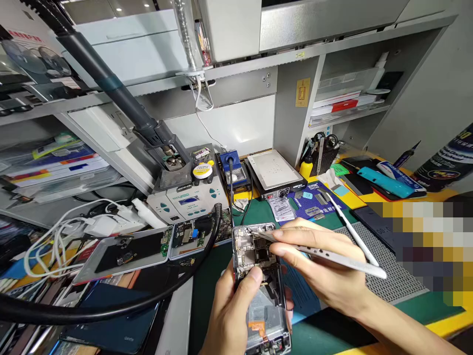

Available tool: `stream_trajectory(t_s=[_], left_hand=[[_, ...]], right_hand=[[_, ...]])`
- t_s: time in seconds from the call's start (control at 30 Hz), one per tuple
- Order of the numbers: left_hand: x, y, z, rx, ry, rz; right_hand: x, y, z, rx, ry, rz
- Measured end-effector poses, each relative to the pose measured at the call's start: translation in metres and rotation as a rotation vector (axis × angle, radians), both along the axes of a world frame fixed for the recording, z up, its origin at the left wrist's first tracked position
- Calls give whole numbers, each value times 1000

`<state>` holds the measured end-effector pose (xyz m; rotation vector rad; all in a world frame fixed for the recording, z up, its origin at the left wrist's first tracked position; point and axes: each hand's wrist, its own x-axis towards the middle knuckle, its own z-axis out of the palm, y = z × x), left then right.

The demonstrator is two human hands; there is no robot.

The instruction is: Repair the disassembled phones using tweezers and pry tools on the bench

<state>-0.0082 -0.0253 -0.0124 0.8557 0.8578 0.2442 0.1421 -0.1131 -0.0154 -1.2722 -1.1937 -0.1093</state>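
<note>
My left hand (236, 301) is wrapped round an opened smartphone (268, 310), thumb on its inner frame and fingers round the far edge. The phone's back is off, baring metal brackets, a camera area near the top and an orange flex cable (258, 326) low down. In my right hand (325, 266) a pair of metal tweezers (332, 257) is pinched between thumb and fingers. The tweezers' tips point into the upper part of the phone, beside the dark camera area. Whether the tips grip anything is too small to tell.
A soldering station (190, 199) with a thick black hose (177, 286) stands at the back left. Open trays of phone parts (129, 251) lie left of the phone. A heating plate (275, 172) sits behind. To the right are a white pen-like tool (356, 236) and a perforated grey mat (391, 266).
</note>
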Motion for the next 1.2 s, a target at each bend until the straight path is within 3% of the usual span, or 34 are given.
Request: stream_trajectory(t_s=[0.13,0.37,0.97,1.2], left_hand=[[1,-3,9,-8,-19,-56],[-1,-2,6,-15,-109,-124],[0,-2,8,-7,-116,-135],[0,-5,12,-19,-93,-78]], right_hand=[[0,3,3,-45,233,-38],[0,5,7,-98,509,-48],[1,5,5,-82,564,-17],[-1,4,5,-58,514,-100]])
